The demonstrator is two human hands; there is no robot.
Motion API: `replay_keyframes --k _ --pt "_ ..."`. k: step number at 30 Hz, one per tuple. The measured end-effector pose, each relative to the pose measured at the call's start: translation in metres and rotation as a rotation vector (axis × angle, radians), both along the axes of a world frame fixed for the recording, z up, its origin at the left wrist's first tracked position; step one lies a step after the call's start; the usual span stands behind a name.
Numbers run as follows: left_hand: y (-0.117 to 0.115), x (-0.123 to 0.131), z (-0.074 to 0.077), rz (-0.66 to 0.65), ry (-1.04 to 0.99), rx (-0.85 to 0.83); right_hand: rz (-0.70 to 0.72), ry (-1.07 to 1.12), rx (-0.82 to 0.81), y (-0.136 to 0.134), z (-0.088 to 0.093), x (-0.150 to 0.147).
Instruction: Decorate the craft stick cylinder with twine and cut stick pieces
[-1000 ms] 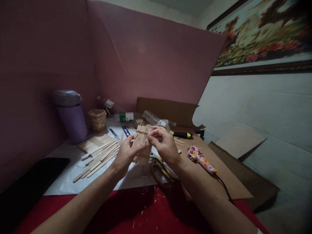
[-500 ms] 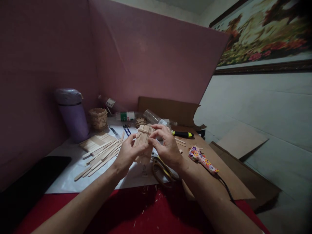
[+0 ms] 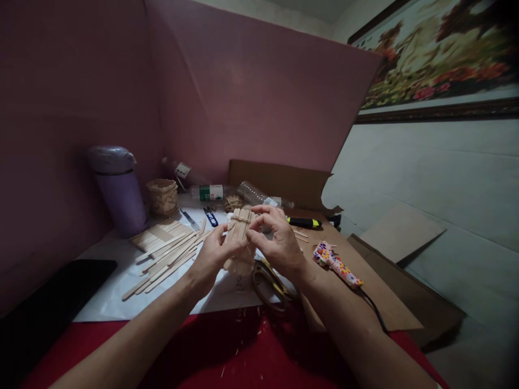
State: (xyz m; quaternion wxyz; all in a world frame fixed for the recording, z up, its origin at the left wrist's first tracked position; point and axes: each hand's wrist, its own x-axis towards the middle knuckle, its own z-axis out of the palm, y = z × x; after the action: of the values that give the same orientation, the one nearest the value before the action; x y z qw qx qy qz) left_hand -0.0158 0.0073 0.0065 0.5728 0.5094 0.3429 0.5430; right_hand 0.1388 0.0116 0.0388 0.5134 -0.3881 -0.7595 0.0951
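The fingers of the left hand (image 3: 211, 256) grip a panel of flat wooden sticks (image 3: 236, 232) by its left side, with the thumb across the face. The fingers of the right hand (image 3: 279, 243) are bent at its right edge, thumb and forefinger close together; whether they pinch something, I cannot tell. The panel is between both hands, raised over the surface, and a twine band (image 3: 240, 218) crosses its upper part.

Just beside it, partly hidden by the right hand, lie the scissors (image 3: 267, 286). On the left are loose sticks (image 3: 170, 265), then a banded stack of sticks (image 3: 152, 240), a small knife (image 3: 189, 219) and blue snips (image 3: 210, 216). Behind the panel there are a ball of twine (image 3: 233, 202) and plastic bottles (image 3: 257, 193), near a twine-trimmed cup (image 3: 162, 197) and a purple tumbler (image 3: 121, 202). To the right, on brown cardboard (image 3: 375, 294), rest a flowered glue gun (image 3: 336, 265) and a black-and-yellow handle (image 3: 304, 222).

One bottle has a green-and-white label (image 3: 211, 192), but its letters are too small for reading.

Both forearms come from the lower corners and lean inward, with the wrists near the surface's front edge.
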Motion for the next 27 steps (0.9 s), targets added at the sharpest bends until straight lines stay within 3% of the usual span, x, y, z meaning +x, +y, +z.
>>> replay_keyframes --k 6,12,21,27 --pt "-0.001 0.0 0.001 0.062 0.015 -0.027 0.061 0.117 -0.065 0.008 -0.008 0.001" --pt "-0.004 0.0 0.007 0.011 -0.04 -0.097 0.067 0.198 -0.115 0.008 -0.01 0.0" --pt "-0.009 0.002 0.013 -0.027 -0.134 -0.128 0.181 0.499 -0.41 0.01 -0.017 -0.007" --pt "-0.006 0.002 0.006 -0.027 -0.115 -0.088 0.185 0.537 -0.422 0.008 -0.021 -0.013"
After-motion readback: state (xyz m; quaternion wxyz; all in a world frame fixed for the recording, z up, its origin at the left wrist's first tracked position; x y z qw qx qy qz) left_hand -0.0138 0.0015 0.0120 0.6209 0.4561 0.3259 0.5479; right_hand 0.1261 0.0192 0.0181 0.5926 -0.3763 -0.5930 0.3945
